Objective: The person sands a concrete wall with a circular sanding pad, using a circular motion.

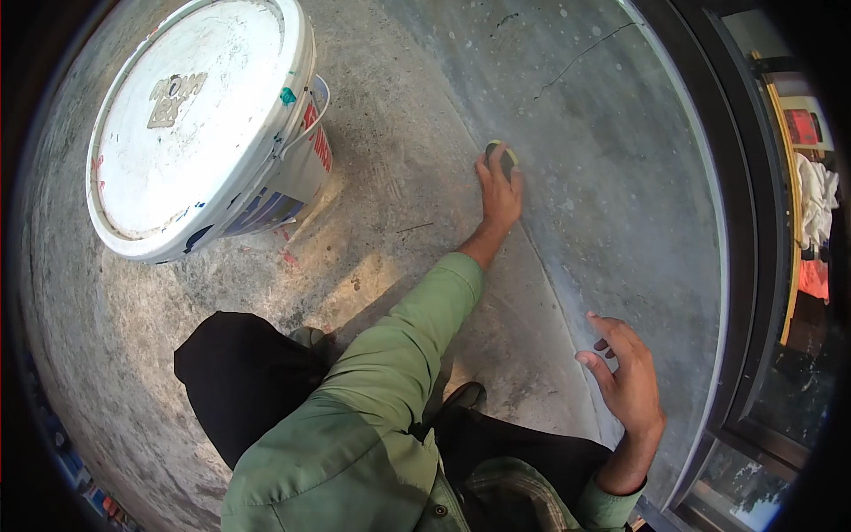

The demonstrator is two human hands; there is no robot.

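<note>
My left hand [502, 197] reaches forward to a small dark block with a yellow-green edge [507, 160]. Its fingers are wrapped round the block, which rests against the smooth grey surface [612, 160] near its border with the rough floor. Lower right, my right hand [628, 377] is held over the same grey surface, thumb and fingers apart, with nothing in it.
A large white bucket with a lid [191, 106] and a wire handle stands on the rough concrete floor [372, 115] at upper left. A dark frame [740, 177] runs along the right, with cloth items behind it. My black-clad knees are below.
</note>
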